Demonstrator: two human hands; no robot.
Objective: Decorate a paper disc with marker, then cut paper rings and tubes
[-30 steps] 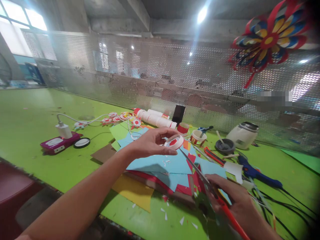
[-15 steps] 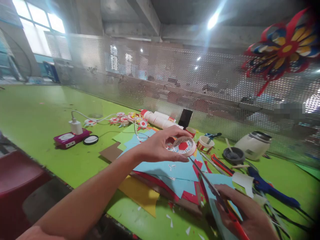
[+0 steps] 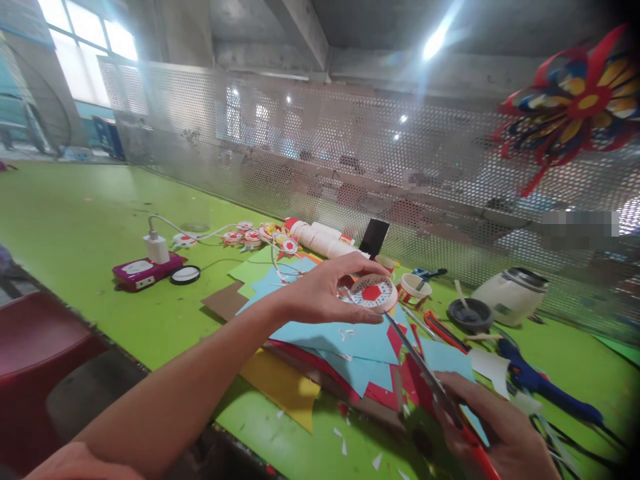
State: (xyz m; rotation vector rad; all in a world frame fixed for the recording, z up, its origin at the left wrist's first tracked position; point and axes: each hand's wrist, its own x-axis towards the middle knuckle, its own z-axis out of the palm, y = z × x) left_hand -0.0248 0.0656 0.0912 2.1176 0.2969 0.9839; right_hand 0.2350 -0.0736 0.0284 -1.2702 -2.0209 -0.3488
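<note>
My left hand (image 3: 327,293) is closed, pinching a short round paper ring (image 3: 374,293) between thumb and fingers. Its face carries a red hexagon and a blue-and-red pattern. At the lower right, my right hand (image 3: 495,420) grips red-handled scissors (image 3: 423,367). The blade tips point up toward the ring's lower edge; whether they touch it I cannot tell. Below both hands lies a pile of coloured paper, with light blue sheets (image 3: 330,337) on top and a yellow piece (image 3: 283,390) at the front.
Behind the pile lie white paper rolls (image 3: 325,240), a phone (image 3: 375,237) and several patterned paper pieces (image 3: 250,235). A paper cup (image 3: 415,290), grey bowl (image 3: 470,313), white jar (image 3: 510,297) and blue glue gun (image 3: 545,387) stand right. A purple power strip (image 3: 145,270) sits left.
The view has shifted slightly, so most things sit a little farther right. The scissor blades look closer together than before. My left hand still holds the ring.
</note>
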